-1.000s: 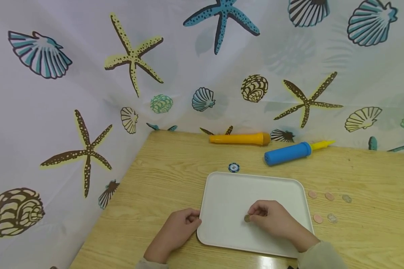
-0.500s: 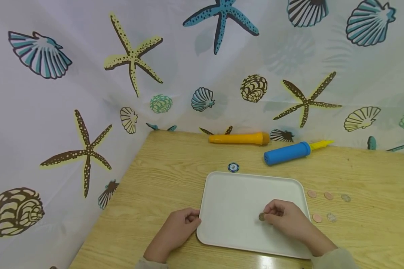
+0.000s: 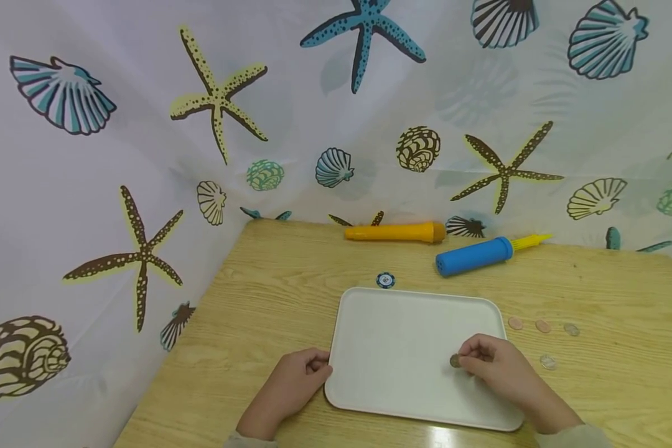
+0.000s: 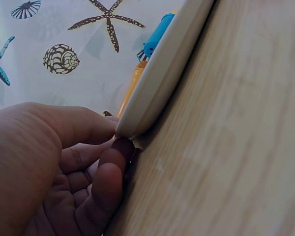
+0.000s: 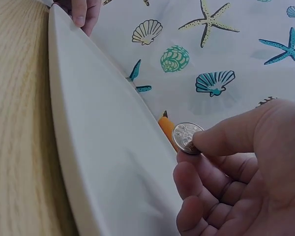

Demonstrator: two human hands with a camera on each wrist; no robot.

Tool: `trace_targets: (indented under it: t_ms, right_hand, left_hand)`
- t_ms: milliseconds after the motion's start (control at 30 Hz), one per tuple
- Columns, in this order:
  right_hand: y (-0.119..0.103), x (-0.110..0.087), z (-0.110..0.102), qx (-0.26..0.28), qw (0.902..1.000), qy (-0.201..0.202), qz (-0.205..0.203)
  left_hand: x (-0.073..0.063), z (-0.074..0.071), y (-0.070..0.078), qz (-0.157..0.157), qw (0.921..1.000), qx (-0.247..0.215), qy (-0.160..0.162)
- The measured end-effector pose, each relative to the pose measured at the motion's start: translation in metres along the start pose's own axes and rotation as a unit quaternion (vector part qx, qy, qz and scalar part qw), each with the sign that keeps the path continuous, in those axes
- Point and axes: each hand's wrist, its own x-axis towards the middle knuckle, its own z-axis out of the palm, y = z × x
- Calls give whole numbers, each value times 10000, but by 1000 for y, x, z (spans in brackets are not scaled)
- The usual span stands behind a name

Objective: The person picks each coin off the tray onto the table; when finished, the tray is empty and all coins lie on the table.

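My right hand [image 3: 498,370] pinches a silver coin [image 5: 186,137] between thumb and fingertips, above the right part of a white tray [image 3: 392,348]. In the right wrist view the coin's face is tilted toward the camera. At the tray's left edge, my left hand [image 3: 298,382] holds the rim, its thumb on top and its curled fingers against the underside in the left wrist view. Right of the tray, two copper-coloured coins [image 3: 543,326] and two silver coins [image 3: 548,362] lie on the wooden table [image 3: 269,298].
Behind the tray lies a blue poker chip [image 3: 386,280]. Farther back are an orange toy microphone [image 3: 394,233] and a blue hand pump [image 3: 474,256] with a yellow nozzle. A white curtain [image 3: 291,112] printed with shells and starfish borders the table at the back and left.
My right hand has moved to the right over the tray with the coin, and now covers the spot where a third copper-coloured coin showed. My left hand stays at the rim.
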Motion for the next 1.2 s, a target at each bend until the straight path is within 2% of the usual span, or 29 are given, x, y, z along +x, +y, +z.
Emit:
trace_targets:
  t_ms: [367, 567, 733, 967, 1200]
  right_hand:
    - [8, -10, -17, 322, 9978, 317, 492]
    - [10, -16, -31, 495, 9967, 453, 456]
    - [18, -22, -44, 360, 9964, 607, 472]
    - [35, -30, -65, 60, 9926, 820, 894]
    - [44, -41, -86, -253, 9907, 867, 1018]
  left_hand:
    - [1, 0, -2, 33, 9999, 95, 1]
    - [1, 0, -2, 42, 9999, 82, -49]
    - [2, 1, -3, 81, 9999, 84, -60]
    - [3, 2, -3, 69, 10000, 36, -37]
    - [2, 1, -2, -1, 10000, 36, -21]
